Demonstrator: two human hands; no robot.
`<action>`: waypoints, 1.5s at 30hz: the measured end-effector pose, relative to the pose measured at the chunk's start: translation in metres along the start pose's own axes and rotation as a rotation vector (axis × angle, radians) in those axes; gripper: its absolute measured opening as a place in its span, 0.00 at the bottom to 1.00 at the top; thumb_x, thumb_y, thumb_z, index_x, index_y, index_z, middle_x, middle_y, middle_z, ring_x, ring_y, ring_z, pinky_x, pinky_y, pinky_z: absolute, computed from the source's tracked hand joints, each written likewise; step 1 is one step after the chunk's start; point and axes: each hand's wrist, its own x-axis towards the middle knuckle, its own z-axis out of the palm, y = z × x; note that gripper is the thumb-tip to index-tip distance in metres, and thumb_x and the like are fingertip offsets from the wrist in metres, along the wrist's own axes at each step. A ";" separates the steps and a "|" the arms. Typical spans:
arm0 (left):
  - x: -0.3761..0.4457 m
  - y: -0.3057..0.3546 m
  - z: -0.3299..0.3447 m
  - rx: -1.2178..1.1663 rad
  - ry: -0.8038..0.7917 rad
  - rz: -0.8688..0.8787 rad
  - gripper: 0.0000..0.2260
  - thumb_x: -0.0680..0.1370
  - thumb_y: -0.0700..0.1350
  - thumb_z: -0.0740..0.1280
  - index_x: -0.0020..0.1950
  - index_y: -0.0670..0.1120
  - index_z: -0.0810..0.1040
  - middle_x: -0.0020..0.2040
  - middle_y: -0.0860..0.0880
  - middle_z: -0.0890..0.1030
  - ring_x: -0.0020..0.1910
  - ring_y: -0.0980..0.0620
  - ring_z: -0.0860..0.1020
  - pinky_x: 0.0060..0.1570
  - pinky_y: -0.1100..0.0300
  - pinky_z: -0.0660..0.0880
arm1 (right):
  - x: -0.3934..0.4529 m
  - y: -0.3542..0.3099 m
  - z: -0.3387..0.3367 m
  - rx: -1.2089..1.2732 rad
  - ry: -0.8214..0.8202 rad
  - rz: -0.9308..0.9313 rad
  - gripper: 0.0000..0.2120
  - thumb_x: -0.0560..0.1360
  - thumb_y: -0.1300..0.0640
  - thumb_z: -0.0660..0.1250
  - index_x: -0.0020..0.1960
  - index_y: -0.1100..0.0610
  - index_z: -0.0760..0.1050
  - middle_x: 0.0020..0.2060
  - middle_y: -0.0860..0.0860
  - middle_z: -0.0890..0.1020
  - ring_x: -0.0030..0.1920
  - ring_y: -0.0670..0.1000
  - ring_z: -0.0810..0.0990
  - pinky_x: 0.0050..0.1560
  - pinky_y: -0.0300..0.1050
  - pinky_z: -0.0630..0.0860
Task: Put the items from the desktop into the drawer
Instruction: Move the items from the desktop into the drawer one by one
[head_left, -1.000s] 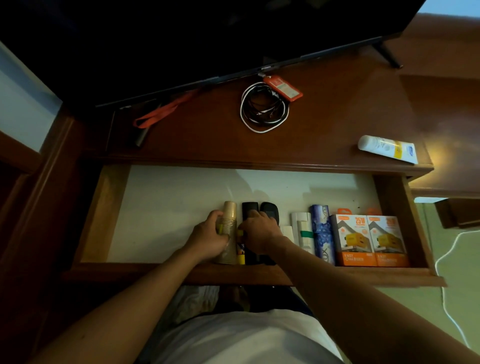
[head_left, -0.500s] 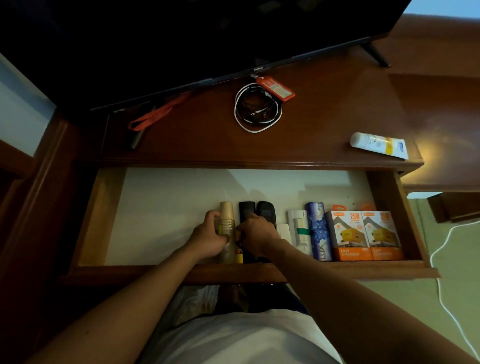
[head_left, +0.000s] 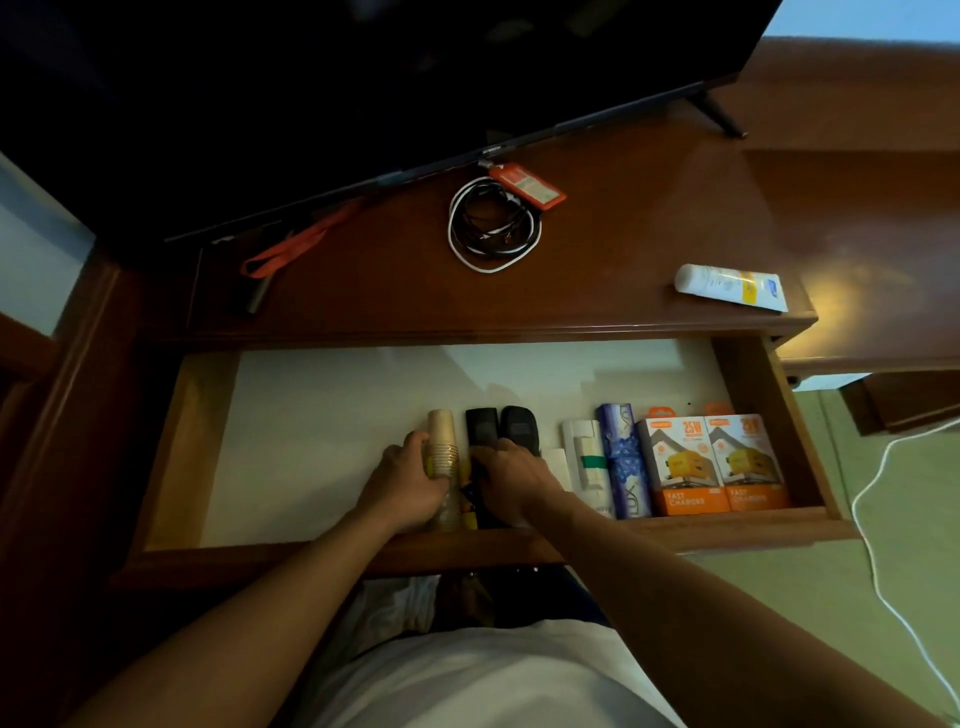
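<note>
The wooden drawer (head_left: 171, 457) stands pulled out below the desktop. Along its front lie a stack of paper cups (head_left: 442, 441), two black remotes (head_left: 498, 423), white tubes (head_left: 584, 452), a blue LUX box (head_left: 623, 457) and two orange charger boxes (head_left: 711, 462). My left hand (head_left: 410, 486) wraps around the cup stack. My right hand (head_left: 511, 478) rests over the near ends of the remotes, fingers curled on them. On the desktop remain a coiled cable bundle (head_left: 493, 223), an orange tag (head_left: 527, 186), an orange lanyard (head_left: 301, 244) and a white cream tube (head_left: 730, 287).
A dark TV (head_left: 363, 78) stands at the back of the desk, its foot (head_left: 719, 117) at the right. The drawer's left half (head_left: 311, 441) shows bare white lining. A white cord (head_left: 878, 545) trails over the green floor at the right.
Both hands stay on the cups and remotes in the drawer, shifting only slightly. The view has tilted a little.
</note>
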 end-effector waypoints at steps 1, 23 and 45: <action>-0.002 0.004 -0.002 0.040 0.010 0.001 0.32 0.73 0.58 0.68 0.75 0.57 0.60 0.65 0.44 0.71 0.59 0.40 0.76 0.57 0.49 0.75 | -0.003 0.003 -0.003 0.003 0.013 0.016 0.20 0.79 0.51 0.63 0.71 0.51 0.70 0.62 0.56 0.74 0.60 0.60 0.76 0.58 0.57 0.75; 0.092 0.141 -0.045 0.512 0.385 0.215 0.36 0.80 0.67 0.45 0.82 0.48 0.40 0.82 0.41 0.41 0.80 0.39 0.41 0.77 0.38 0.40 | -0.002 0.180 -0.212 -0.054 0.566 0.425 0.33 0.81 0.46 0.60 0.80 0.49 0.48 0.81 0.53 0.47 0.79 0.63 0.46 0.72 0.72 0.49; 0.074 0.029 -0.122 0.449 0.371 0.177 0.28 0.83 0.63 0.46 0.82 0.57 0.49 0.83 0.50 0.42 0.81 0.45 0.40 0.76 0.38 0.39 | 0.007 -0.011 -0.094 -0.294 0.556 -0.473 0.27 0.78 0.50 0.66 0.74 0.52 0.66 0.65 0.58 0.73 0.67 0.62 0.69 0.66 0.66 0.65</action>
